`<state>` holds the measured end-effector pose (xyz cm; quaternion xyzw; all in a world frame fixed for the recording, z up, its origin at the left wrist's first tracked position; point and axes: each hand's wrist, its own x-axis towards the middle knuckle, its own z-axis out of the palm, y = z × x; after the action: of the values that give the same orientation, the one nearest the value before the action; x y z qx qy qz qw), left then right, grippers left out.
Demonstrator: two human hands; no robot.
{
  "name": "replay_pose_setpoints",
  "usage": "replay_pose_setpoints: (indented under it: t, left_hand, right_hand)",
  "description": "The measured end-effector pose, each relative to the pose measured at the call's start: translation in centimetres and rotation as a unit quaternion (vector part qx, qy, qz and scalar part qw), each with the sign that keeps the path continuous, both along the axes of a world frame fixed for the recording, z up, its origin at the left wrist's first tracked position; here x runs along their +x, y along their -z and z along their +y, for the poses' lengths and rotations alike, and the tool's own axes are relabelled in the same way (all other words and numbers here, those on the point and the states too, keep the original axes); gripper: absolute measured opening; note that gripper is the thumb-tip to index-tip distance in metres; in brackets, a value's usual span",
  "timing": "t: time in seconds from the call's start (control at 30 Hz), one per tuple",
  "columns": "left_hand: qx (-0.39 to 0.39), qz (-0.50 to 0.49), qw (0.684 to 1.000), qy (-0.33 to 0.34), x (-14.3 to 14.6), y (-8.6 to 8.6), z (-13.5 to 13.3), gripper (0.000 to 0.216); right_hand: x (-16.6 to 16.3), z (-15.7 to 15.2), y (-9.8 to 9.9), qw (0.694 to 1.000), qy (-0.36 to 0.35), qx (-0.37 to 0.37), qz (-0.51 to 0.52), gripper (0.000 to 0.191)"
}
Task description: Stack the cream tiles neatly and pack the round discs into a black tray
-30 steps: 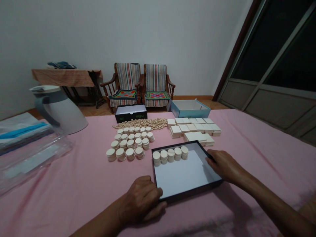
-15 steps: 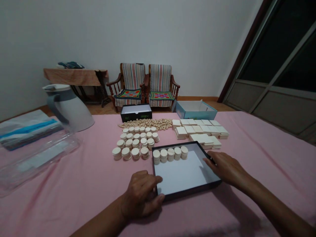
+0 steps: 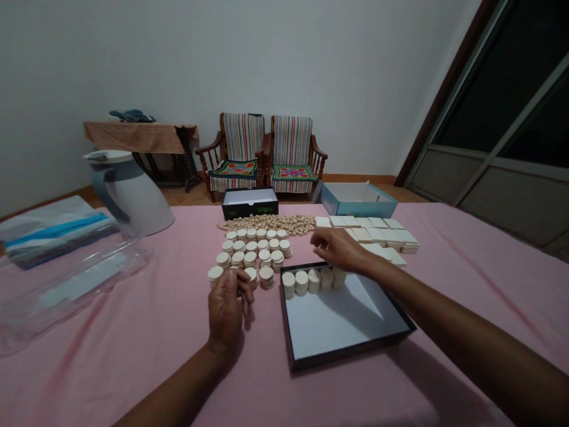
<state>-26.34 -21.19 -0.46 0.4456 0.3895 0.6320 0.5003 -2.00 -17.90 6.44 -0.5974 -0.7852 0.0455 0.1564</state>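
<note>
My left hand [image 3: 229,305] is at the front row of round white disc stacks [image 3: 267,276], fingers loosely bent and apart. It hides part of that row, and nothing shows in its grasp. My right hand [image 3: 340,249] hovers over the far edge of a shallow black-rimmed box lid [image 3: 351,359] with a white inside, its fingers bent and slightly apart, pointing left. No object is visible in it. Inside the lid, along its far side, stands a row of several disc stacks [image 3: 301,281]; my right hand and its shadow fall over the right end.
Small wooden beads [image 3: 284,223] lie behind the discs, and white square tiles [image 3: 386,235] at the right. A black box [image 3: 250,209] and a blue box [image 3: 360,204] stand farther back. On the left are a jug [image 3: 142,196], clear plastic packaging [image 3: 75,290] and a blue-and-white packet [image 3: 57,234].
Both hands have let go of the box lid. My left hand has moved left and away to the front disc stacks; my right hand has moved left over the lid's far edge.
</note>
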Motion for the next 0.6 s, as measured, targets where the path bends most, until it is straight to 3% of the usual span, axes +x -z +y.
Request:
replay_pose_setpoints:
  t: [0.13,0.23,0.6]
  left_hand:
    - [-0.009,0.004,1.000,-0.002,-0.3,-0.1,0.1,0.032]
    - [-0.008,0.016,1.000,0.001,-0.3,0.1,0.0,0.032]
    - [-0.010,0.013,1.000,0.020,-0.2,0.4,0.1,0.031]
  right_hand:
    - [-2.5,4.3,1.2,0.996,-0.040,-0.040,-0.066,0.031]
    - [-4.0,5.9,1.7,0.995,-0.044,-0.048,-0.080,0.031]
    - [-5.7,7.2,2.3,0.988,-0.007,-0.092,-0.128,0.029]
